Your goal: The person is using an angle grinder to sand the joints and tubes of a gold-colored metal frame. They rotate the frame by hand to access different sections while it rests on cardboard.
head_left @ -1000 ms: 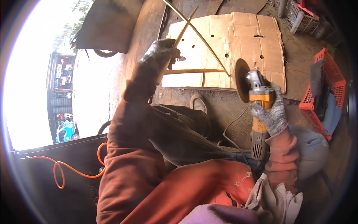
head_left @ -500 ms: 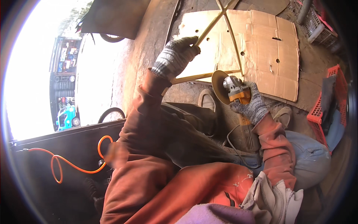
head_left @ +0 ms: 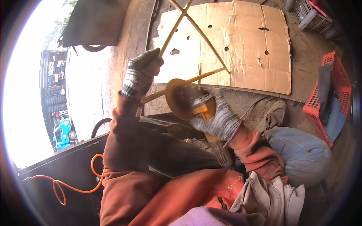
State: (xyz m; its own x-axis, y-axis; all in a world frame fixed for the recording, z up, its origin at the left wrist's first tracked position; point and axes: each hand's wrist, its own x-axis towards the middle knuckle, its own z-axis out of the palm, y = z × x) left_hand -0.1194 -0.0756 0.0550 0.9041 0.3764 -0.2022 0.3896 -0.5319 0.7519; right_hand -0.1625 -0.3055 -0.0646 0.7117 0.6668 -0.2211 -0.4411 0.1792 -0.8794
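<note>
My left hand (head_left: 141, 73), in a grey striped knit glove, is closed round one bar of a yellowish metal frame (head_left: 203, 34) made of thin crossing bars. My right hand (head_left: 220, 118), gloved alike, grips an angle grinder (head_left: 205, 109) with an orange and silver head and a grey body that slants down toward my lap. The grinder's round brown disc (head_left: 177, 98) faces left, just below the frame's near bar (head_left: 205, 76). Whether the disc touches that bar I cannot tell. The frame's far part runs out of the top of the view.
Flattened cardboard (head_left: 256, 49) lies beneath the frame. At the right stand a red plastic basket (head_left: 316, 96) holding dark and blue things, and a grey crate (head_left: 311, 17). An orange hose (head_left: 73, 189) curls over a black panel at lower left. A cord (head_left: 254, 105) trails by my shoe (head_left: 275, 115).
The grinder has moved left, from the frame's right corner to near the bar's left part. My view has shifted, so the surroundings sit differently; my left hand still holds the frame.
</note>
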